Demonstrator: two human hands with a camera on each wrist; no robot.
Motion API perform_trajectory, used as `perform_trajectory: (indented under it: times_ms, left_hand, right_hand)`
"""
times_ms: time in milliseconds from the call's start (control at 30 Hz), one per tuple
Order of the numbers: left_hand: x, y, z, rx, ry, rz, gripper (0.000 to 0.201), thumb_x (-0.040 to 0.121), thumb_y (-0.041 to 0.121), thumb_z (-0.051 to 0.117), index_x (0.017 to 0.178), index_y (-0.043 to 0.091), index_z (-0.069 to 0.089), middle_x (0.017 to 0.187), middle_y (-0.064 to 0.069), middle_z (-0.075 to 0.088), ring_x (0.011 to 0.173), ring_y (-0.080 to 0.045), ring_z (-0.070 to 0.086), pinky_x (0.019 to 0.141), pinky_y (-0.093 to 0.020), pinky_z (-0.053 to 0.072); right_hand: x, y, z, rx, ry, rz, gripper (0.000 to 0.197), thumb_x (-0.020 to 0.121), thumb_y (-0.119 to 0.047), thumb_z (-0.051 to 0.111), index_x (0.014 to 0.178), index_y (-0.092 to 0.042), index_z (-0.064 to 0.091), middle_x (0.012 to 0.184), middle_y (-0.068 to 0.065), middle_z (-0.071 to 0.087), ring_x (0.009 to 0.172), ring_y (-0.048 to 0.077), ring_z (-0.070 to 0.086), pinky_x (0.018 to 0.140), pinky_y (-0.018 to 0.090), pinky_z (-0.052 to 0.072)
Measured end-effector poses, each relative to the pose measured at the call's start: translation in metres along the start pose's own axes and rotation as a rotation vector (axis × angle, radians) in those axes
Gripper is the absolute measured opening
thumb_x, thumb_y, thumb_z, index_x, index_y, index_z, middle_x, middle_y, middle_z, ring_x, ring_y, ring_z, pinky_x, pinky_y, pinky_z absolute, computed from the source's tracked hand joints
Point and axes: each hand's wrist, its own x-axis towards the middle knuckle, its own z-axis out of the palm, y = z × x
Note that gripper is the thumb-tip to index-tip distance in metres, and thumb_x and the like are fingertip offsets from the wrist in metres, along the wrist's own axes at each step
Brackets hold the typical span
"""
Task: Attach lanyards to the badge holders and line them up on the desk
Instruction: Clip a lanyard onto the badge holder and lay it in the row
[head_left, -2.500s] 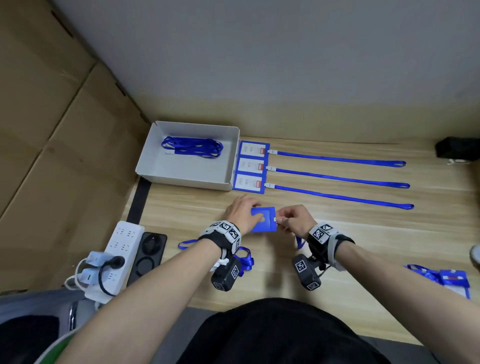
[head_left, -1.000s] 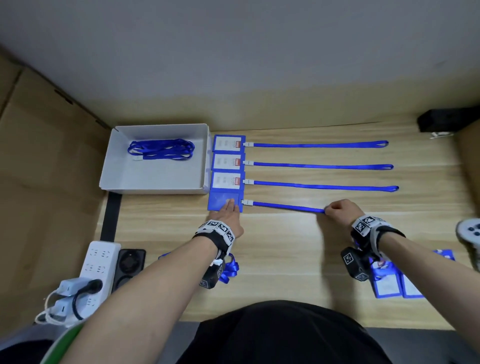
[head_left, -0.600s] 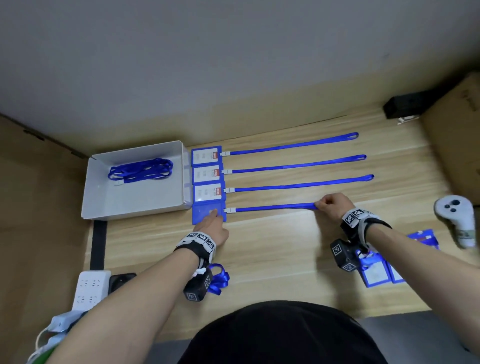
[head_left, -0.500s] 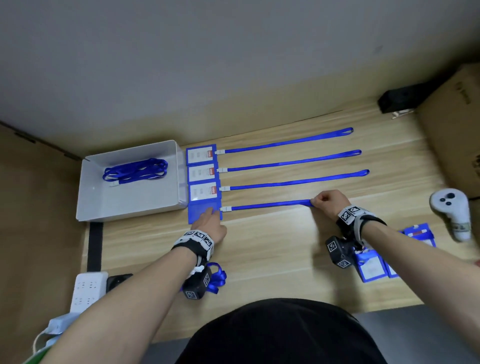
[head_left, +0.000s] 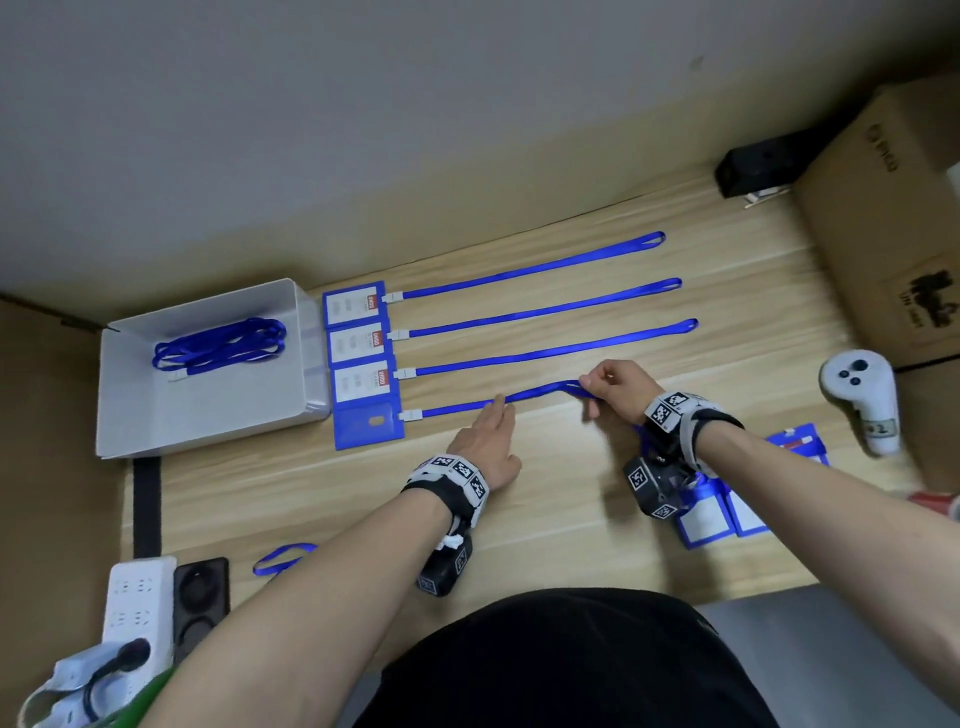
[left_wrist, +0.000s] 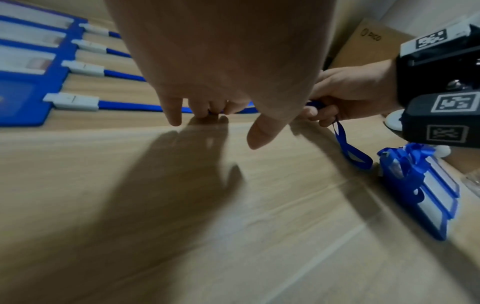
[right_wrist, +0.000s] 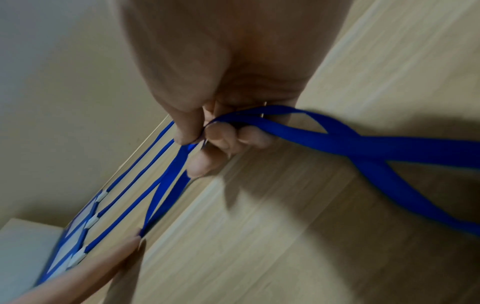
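Observation:
Three badge holders (head_left: 358, 343) with straight blue lanyards lie in a column. Below them lies a fourth holder (head_left: 369, 425), plain blue side up, its white clip (left_wrist: 70, 101) joined to a lanyard (head_left: 457, 409). My left hand (head_left: 496, 415) presses this strap to the desk with straight fingers (left_wrist: 171, 111). Further right, my right hand (head_left: 592, 389) pinches the same lanyard (right_wrist: 337, 137) between thumb and fingertips (right_wrist: 187, 131) and holds it slightly above the wood. The strap's loose end loops back under my right wrist.
A white box (head_left: 130, 415) at the left holds spare lanyards (head_left: 218, 345). More badge holders (head_left: 717, 514) lie under my right wrist. A white controller (head_left: 862, 400), a cardboard box (head_left: 893, 208), a power strip (head_left: 137, 597) and a stray blue loop (head_left: 283, 556) ring the desk.
My left hand has left the fourth badge holder and slid right onto the strap. My right hand has raised its pinched part off the desk.

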Motion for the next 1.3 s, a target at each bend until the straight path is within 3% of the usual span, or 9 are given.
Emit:
perform_trajectory:
  times_ms: [100,233,333,433,567,700,867,1167,1300]
  left_hand:
    - [0.003,0.006,0.005,0.012,-0.008,-0.052,0.083,0.091,0.026,0.048,0.157,0.014,-0.002,0.163,-0.002,-0.018,0.152,-0.019,-0.001,0.115,-0.04,0.032]
    - [0.003,0.006,0.002,0.016,0.001,-0.072,0.082,0.089,0.021,0.048,0.157,0.017,0.002,0.164,0.0,-0.015,0.152,-0.019,0.004,0.112,-0.041,0.035]
    - [0.004,0.008,0.0,0.029,-0.012,-0.083,0.081,0.09,0.021,0.047,0.157,0.017,0.0,0.164,0.0,-0.016,0.152,-0.019,0.003,0.114,-0.042,0.032]
    - [0.005,0.01,-0.001,0.026,-0.028,-0.102,0.082,0.091,0.021,0.047,0.157,0.018,-0.001,0.164,0.001,-0.016,0.152,-0.019,0.005,0.115,-0.041,0.031]
    - [0.008,0.013,-0.001,-0.024,-0.031,-0.126,0.084,0.09,0.023,0.048,0.157,0.019,-0.001,0.165,0.003,-0.013,0.152,-0.02,0.004,0.116,-0.04,0.03]
    - [0.012,0.02,-0.001,-0.069,-0.007,-0.15,0.082,0.09,0.021,0.051,0.156,0.015,0.003,0.165,-0.002,-0.008,0.152,-0.021,0.001,0.118,-0.04,0.027]
    - [0.015,0.023,0.005,-0.043,0.007,-0.176,0.081,0.089,0.02,0.052,0.156,0.015,0.005,0.165,-0.004,-0.01,0.152,-0.024,-0.002,0.117,-0.043,0.03]
    - [0.01,0.032,0.014,0.053,0.006,-0.184,0.079,0.091,0.019,0.047,0.157,0.017,0.002,0.162,-0.01,-0.022,0.152,-0.027,-0.01,0.12,-0.048,0.019]
    - [0.004,0.037,0.017,0.046,0.097,-0.126,0.067,0.091,0.016,0.046,0.152,0.013,0.02,0.163,-0.012,-0.016,0.152,-0.027,-0.009,0.12,-0.046,0.018]
  right_hand:
    - [0.0,-0.003,-0.004,0.011,-0.128,-0.012,0.032,0.1,-0.031,0.055,0.075,-0.012,0.053,0.055,0.004,0.058,0.037,0.0,0.041,0.044,0.011,0.032]
    - [0.011,0.006,-0.011,-0.035,-0.265,-0.008,0.04,0.094,-0.028,0.065,0.057,-0.018,0.053,0.052,-0.01,0.049,0.048,-0.003,0.044,0.059,0.019,0.034]
    - [0.013,0.011,-0.023,-0.055,-0.264,-0.008,0.047,0.09,-0.034,0.069,0.048,-0.018,0.055,0.054,-0.005,0.046,0.057,0.008,0.045,0.064,0.023,0.035]
    - [0.011,0.015,-0.041,-0.078,-0.206,0.003,0.045,0.09,-0.033,0.069,0.052,-0.012,0.056,0.047,-0.009,0.048,0.049,0.004,0.044,0.057,0.018,0.034]
    - [0.01,0.033,-0.063,-0.144,-0.026,0.04,0.044,0.09,-0.036,0.068,0.063,-0.002,0.063,0.059,0.002,0.053,0.057,0.013,0.046,0.061,0.027,0.037]
    - [0.003,0.046,-0.078,-0.196,0.123,0.053,0.032,0.092,-0.033,0.064,0.07,-0.011,0.068,0.065,-0.009,0.06,0.065,0.014,0.054,0.061,0.027,0.041]
    - [-0.002,0.06,-0.089,-0.207,0.266,0.109,0.026,0.088,-0.041,0.066,0.076,-0.019,0.07,0.083,-0.001,0.071,0.078,0.022,0.065,0.074,0.037,0.054]
    - [-0.005,0.068,-0.092,-0.174,0.411,0.087,0.012,0.084,-0.031,0.072,0.081,-0.018,0.071,0.083,-0.002,0.069,0.083,0.021,0.064,0.07,0.027,0.044]
    - [-0.007,0.067,-0.092,-0.162,0.447,0.034,0.008,0.084,-0.026,0.072,0.086,-0.019,0.07,0.089,-0.002,0.068,0.086,0.019,0.062,0.074,0.027,0.043]
